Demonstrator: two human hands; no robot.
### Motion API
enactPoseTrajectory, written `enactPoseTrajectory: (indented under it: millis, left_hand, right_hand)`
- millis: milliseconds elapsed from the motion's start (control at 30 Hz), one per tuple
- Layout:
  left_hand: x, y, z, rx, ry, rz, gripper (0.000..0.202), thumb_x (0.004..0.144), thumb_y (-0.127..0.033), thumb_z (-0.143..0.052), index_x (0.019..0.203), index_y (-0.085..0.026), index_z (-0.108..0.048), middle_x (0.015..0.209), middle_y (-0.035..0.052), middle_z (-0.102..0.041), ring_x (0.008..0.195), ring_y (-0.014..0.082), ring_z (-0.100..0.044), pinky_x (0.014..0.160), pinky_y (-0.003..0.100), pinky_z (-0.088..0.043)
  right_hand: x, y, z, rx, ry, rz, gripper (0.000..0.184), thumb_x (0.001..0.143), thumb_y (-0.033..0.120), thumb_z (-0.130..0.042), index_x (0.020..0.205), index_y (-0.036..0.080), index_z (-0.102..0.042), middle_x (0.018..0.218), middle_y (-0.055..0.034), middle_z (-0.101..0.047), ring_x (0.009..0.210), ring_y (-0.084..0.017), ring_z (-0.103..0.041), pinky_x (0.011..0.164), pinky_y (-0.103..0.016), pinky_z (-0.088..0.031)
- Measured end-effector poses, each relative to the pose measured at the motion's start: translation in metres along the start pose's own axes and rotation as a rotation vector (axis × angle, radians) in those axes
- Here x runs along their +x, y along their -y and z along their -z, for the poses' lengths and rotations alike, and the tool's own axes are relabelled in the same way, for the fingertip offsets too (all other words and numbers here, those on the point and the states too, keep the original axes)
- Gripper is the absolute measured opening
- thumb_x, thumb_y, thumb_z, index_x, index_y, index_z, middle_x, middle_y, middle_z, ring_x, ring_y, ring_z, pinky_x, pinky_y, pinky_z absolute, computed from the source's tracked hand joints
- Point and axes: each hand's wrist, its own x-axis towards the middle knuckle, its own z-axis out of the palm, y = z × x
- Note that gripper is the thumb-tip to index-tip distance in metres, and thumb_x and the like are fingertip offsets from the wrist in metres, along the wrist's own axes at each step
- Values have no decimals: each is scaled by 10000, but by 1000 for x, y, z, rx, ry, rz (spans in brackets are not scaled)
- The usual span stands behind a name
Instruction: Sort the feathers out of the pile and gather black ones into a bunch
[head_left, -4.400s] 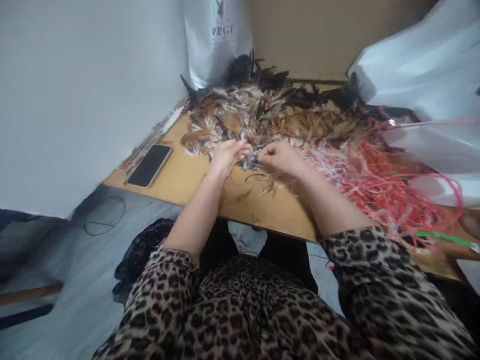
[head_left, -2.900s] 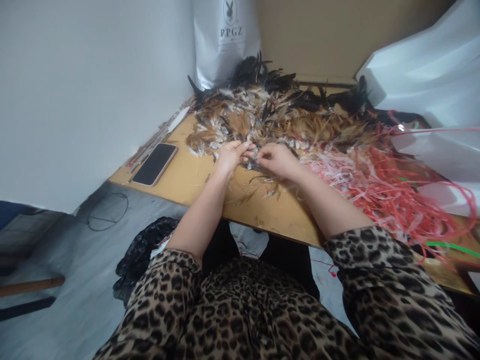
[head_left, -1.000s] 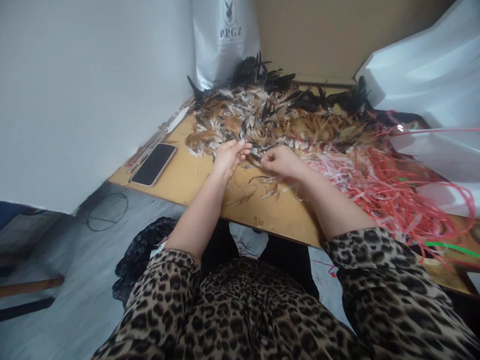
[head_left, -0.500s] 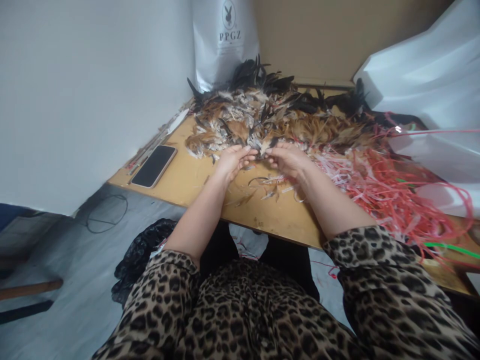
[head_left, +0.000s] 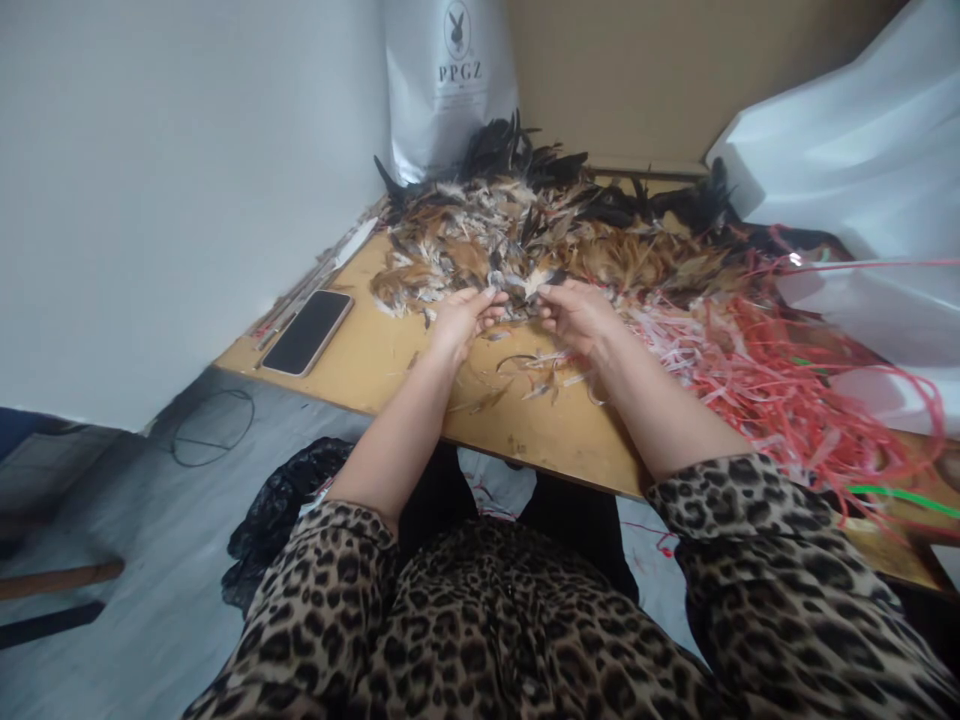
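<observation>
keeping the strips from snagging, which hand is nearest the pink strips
The right hand, right beside the pink strips; the left hand is farther off, toward the phone.

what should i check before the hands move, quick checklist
Left hand and right hand apart: ok, a gap shows.
Firm hold on the feather pile: cannot tell, detail too small.
Phone away from both hands: ok, flat on the table at left.
Table before the hands free of scraps: not ok, loose feathers lie there.
Red and pale strands separate from the feather pile: not ok, they meet at right.
</observation>
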Motion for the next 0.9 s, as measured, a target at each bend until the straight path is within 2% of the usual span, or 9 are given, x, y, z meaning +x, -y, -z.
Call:
enactPoseTrajectory:
  millis: [133, 400, 667, 900]
  left_hand:
    - [-4, 2, -4, 7, 103, 44, 137, 707, -210, -667, 740, -98, -595, 760, 54, -683, 563, 70, -620, 453, 131, -410]
    - [-2, 4, -4, -60, 73, 93, 159, 688, -184, -684, 656, -109, -546, 581, 4, -619, 516, 60, -596, 452, 122, -405]
    - [-7, 4, -8, 37, 106, 80, 146, 712, -202, -665, 678, -108, -558, 584, 15, -628, 545, 71, -612, 469, 125, -420]
    - [-8, 5, -12, 105, 72, 20, 183, 698, -222, -679, 649, -103, -550, 535, 5, -607, 477, 50, -571, 476, 125, -425]
  right_hand:
    - [-1, -7, -9, -22, -12, 33, 346, 524, 281, -765, 608, 162, -451, 533, 40, -533, 432, -41, -430, 366, -159, -283]
    - [-3, -19, -15, -185, -44, 77, 291, 557, 310, -740, 588, 154, -496, 485, 33, -528, 406, -44, -422, 371, -164, -315]
    - [-4, -22, -18, -249, -105, 134, 256, 576, 304, -727, 580, 148, -524, 467, 26, -550, 388, -51, -441, 367, -165, -331]
    - [-8, -21, -24, -303, -124, 172, 261, 594, 293, -727, 585, 153, -506, 478, 22, -573, 414, -61, -490, 388, -161, -373]
